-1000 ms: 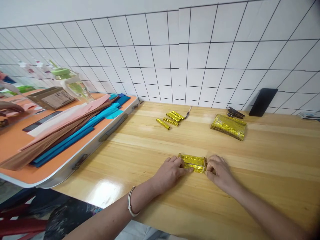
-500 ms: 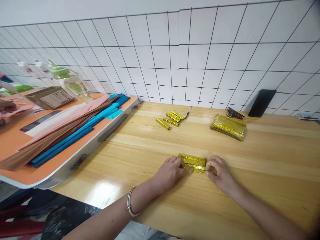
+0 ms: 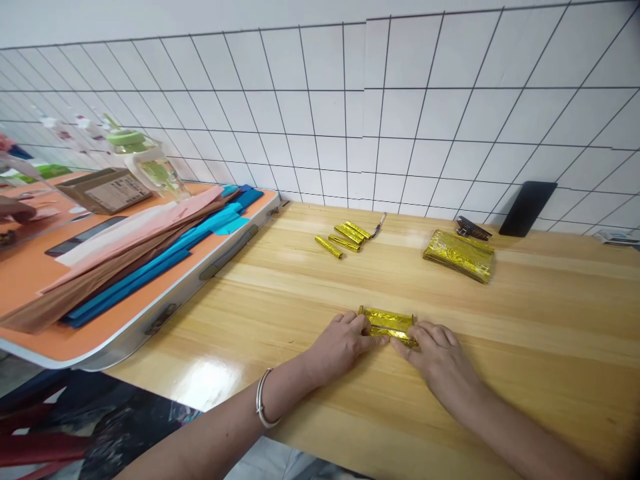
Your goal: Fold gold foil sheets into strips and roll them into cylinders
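Gold foil (image 3: pixel 387 319), partly folded, is being held flat on the wooden counter (image 3: pixel 280 300) in the head view. Its left end is being pinched by the left hand (image 3: pixel 343 345), and its right end and near edge are being gripped by the right hand (image 3: pixel 443 360); the thumbs are being held close together. Beyond the foil, small gold rolls (image 3: pixel 329 247) are being displayed in a loose group, and a stack of gold sheets (image 3: pixel 459 255) is being shown farther right, near a dark clip (image 3: pixel 473 229). To the left, coloured paper strips (image 3: pixel 165 243) are being supported by an orange-topped counter (image 3: pixel 30 280).
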Demonstrator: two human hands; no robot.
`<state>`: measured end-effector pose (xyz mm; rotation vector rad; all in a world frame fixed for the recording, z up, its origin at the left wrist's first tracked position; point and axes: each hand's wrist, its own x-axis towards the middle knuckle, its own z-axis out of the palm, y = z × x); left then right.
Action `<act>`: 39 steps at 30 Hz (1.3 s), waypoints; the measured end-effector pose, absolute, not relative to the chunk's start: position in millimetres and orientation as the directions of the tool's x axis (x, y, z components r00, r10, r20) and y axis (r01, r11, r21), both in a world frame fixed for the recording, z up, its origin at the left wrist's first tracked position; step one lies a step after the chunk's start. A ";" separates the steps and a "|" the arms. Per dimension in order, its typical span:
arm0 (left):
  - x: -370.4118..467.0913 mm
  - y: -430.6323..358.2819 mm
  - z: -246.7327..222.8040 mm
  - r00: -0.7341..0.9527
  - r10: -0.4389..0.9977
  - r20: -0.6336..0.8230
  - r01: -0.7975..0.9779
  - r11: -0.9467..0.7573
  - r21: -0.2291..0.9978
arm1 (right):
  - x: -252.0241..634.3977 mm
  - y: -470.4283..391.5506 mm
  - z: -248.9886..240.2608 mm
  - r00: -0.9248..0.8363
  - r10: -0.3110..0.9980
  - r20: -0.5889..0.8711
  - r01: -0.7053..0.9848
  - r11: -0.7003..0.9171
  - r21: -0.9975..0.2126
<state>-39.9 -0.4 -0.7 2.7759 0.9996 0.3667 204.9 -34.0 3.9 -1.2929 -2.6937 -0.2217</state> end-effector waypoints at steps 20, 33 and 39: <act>-83.1 -9.3 6.5 0.803 0.586 0.106 0.525 -0.781 0.339 | 233.1 -27.2 -0.2 -0.710 0.671 0.214 0.692 0.721 0.031; -96.6 2.8 4.4 0.830 0.541 0.134 0.450 -0.793 0.411 | 258.7 -26.9 -15.0 -0.664 0.715 0.217 0.713 0.693 -0.102; -96.9 0.4 0.8 0.826 0.545 0.146 0.475 -0.811 0.342 | 263.8 -27.6 -17.7 -0.688 0.698 0.200 0.694 0.713 -0.100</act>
